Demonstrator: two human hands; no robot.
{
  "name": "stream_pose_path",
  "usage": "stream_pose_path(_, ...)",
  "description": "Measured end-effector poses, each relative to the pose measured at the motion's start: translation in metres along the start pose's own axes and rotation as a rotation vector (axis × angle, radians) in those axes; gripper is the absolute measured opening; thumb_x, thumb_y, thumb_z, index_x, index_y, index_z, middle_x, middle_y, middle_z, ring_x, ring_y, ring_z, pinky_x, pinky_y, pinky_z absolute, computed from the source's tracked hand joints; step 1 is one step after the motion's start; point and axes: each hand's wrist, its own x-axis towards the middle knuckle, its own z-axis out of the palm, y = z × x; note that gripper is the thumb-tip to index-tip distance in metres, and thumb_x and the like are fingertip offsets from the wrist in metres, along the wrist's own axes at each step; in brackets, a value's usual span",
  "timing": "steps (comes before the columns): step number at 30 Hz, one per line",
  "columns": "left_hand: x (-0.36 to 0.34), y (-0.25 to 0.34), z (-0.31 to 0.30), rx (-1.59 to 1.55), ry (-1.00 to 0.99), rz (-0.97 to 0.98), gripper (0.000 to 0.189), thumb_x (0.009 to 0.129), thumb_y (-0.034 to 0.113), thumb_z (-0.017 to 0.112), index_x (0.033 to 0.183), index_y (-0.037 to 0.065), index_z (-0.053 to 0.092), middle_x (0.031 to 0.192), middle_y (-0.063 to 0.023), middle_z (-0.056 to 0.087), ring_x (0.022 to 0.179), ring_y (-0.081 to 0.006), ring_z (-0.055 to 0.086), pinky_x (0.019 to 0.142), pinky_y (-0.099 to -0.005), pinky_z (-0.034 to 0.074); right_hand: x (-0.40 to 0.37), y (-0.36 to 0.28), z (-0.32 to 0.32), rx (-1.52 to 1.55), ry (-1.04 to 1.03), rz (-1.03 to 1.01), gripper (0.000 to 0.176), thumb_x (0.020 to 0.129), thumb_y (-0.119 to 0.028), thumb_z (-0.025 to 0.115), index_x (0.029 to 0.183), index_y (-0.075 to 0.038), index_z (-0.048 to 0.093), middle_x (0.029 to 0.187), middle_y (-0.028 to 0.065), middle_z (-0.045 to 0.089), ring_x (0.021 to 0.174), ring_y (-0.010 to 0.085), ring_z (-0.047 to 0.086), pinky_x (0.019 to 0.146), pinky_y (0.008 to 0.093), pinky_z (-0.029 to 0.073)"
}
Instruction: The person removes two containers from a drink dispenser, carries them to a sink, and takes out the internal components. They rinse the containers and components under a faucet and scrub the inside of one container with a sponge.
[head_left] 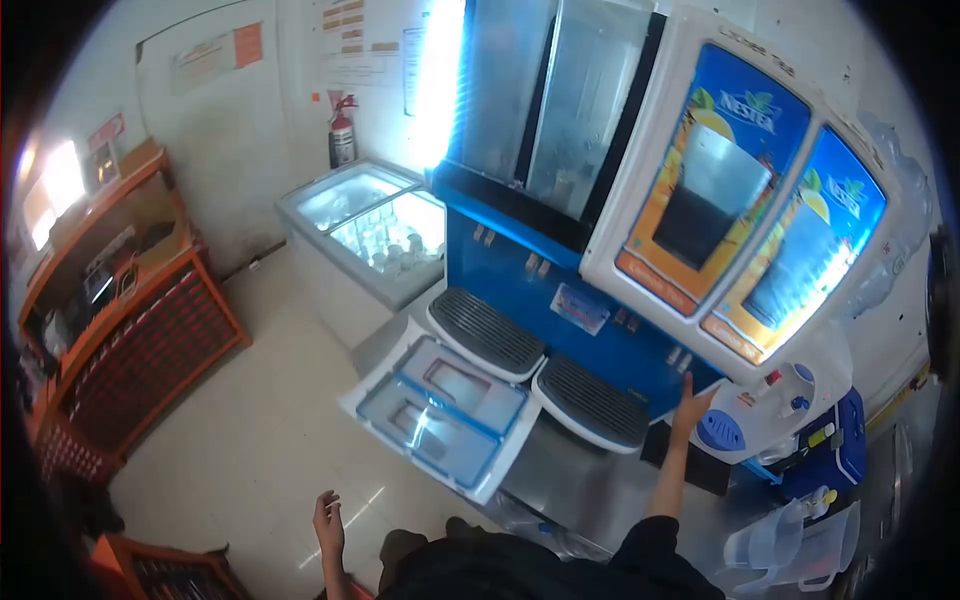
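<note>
My right hand (692, 408) reaches forward to the lower right corner of a blue drink dispenser (500, 255), fingers apart, one finger pointing up close below the rightmost nozzles (679, 358). Beside it on the left is a black drip tray (595, 400) with a white rim. A second drip tray (487, 328) sits farther left. My left hand (328, 518) hangs free over the floor, fingers loosely extended, holding nothing. Between the two hands, a clear bin with blue-edged lids (440, 410) lies on the metal counter (560, 480).
A white water dispenser (785, 400) stands right of my right hand, with a blue cooler (850, 435) behind. Clear plastic pitchers (765, 540) stand at the lower right. A glass-topped freezer (345, 260) is at back left, and an orange wooden counter (150, 360) at far left.
</note>
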Motion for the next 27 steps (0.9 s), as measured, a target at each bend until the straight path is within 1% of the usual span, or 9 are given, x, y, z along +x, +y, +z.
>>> stream_pose_path(6, 0.129, 0.081, -0.003, 0.029, 0.026, 0.162, 0.020, 0.088, 0.002, 0.043, 0.101, 0.002, 0.058, 0.093, -0.0083, 0.062, 0.086, -0.0171, 0.059, 0.071, -0.0270, 0.043, 0.007, -0.022, 0.006, 0.437, -0.231, 0.191, 0.071, 0.082, -0.021, 0.065, 0.136, 0.002, 0.025, 0.135, 0.0144, 0.036, 0.123, 0.0251, 0.035, 0.104, 0.0341, 0.023)
stream_pose_path(11, 0.275, 0.161, -0.008, -0.042, -0.027, 0.671, 0.016, 0.087, 0.001, 0.044, 0.092, 0.001, 0.059, 0.088, -0.0106, 0.062, 0.083, -0.0194, 0.058, 0.073, -0.0298, 0.043, -0.026, -0.035, -0.006, 0.432, 0.074, 0.492, 0.048, 0.087, -0.012, 0.055, 0.129, -0.001, 0.035, 0.118, 0.0132, 0.045, 0.110, 0.0214, 0.045, 0.095, 0.0327, 0.035)
stream_pose_path(13, 0.327, 0.225, -0.017, -0.012, -0.070, 0.939, 0.015, 0.086, 0.001, 0.045, 0.091, -0.001, 0.058, 0.088, -0.0119, 0.061, 0.083, -0.0214, 0.058, 0.074, -0.0311, 0.043, -0.063, -0.068, -0.022, 0.291, 0.503, 0.304, 0.041, 0.086, -0.007, 0.052, 0.125, -0.001, 0.038, 0.120, 0.0135, 0.044, 0.107, 0.0235, 0.047, 0.092, 0.0335, 0.036)
stream_pose_path(17, 0.381, 0.370, -0.025, -0.049, -0.078, 1.373, 0.015, 0.082, -0.002, 0.047, 0.091, -0.002, 0.058, 0.088, -0.0137, 0.061, 0.083, -0.0258, 0.058, 0.076, -0.0334, 0.043, -0.080, -0.253, -0.035, -0.061, 0.743, -0.272, 0.040, 0.083, -0.001, 0.052, 0.121, -0.003, 0.041, 0.122, 0.0114, 0.045, 0.111, 0.0227, 0.044, 0.092, 0.0339, 0.035)
stream_pose_path(19, 0.383, 0.443, -0.022, -0.144, -0.050, 1.618, 0.019, 0.077, -0.008, 0.049, 0.092, -0.003, 0.059, 0.090, -0.0148, 0.061, 0.086, -0.0279, 0.059, 0.079, -0.0351, 0.044, -0.063, -0.351, -0.039, -0.336, 0.659, -0.409, 0.036, 0.083, 0.001, 0.053, 0.118, -0.002, 0.044, 0.122, 0.0113, 0.046, 0.113, 0.0210, 0.044, 0.093, 0.0319, 0.034)
stream_pose_path(21, 0.376, 0.511, -0.011, -0.249, 0.009, 1.762, 0.019, 0.078, -0.008, 0.048, 0.092, -0.004, 0.060, 0.091, -0.0159, 0.063, 0.086, -0.0282, 0.060, 0.080, -0.0347, 0.045, -0.019, -0.423, -0.029, -0.152, 0.523, -0.740, 0.033, 0.083, -0.001, 0.056, 0.114, -0.002, 0.048, 0.116, 0.0117, 0.051, 0.111, 0.0213, 0.047, 0.093, 0.0336, 0.036)
stream_pose_path(25, 0.340, 0.643, 0.017, -0.240, 0.337, 2.082, 0.025, 0.083, 0.005, 0.054, 0.108, 0.006, 0.059, 0.110, -0.0148, 0.059, 0.102, -0.0302, 0.055, 0.088, -0.0387, 0.042, 0.084, -0.545, 0.005, -0.376, 0.328, -1.311, 0.028, 0.079, -0.005, 0.059, 0.105, 0.002, 0.053, 0.101, 0.0193, 0.055, 0.095, 0.0341, 0.053, 0.084, 0.0383, 0.040)
stream_pose_path(26, 0.320, 0.670, 0.026, -0.228, 0.402, 2.116, 0.028, 0.084, 0.007, 0.053, 0.112, 0.007, 0.057, 0.112, -0.0150, 0.057, 0.103, -0.0313, 0.055, 0.089, -0.0393, 0.042, 0.109, -0.565, 0.013, -0.457, 0.074, -1.181, 0.056, 0.086, -0.037, 0.054, 0.132, -0.011, 0.036, 0.135, 0.0204, 0.037, 0.123, 0.0380, 0.035, 0.104, 0.0436, 0.027)
stream_pose_path(27, 0.305, 0.694, 0.032, -0.215, 0.468, 2.152, 0.031, 0.085, 0.009, 0.052, 0.116, 0.009, 0.055, 0.115, -0.0151, 0.056, 0.104, -0.0323, 0.054, 0.090, -0.0399, 0.041, 0.127, -0.580, 0.024, -0.444, -0.007, -1.201, 0.053, 0.087, -0.038, 0.052, 0.130, -0.011, 0.038, 0.133, 0.0213, 0.038, 0.122, 0.0376, 0.037, 0.103, 0.0438, 0.029)
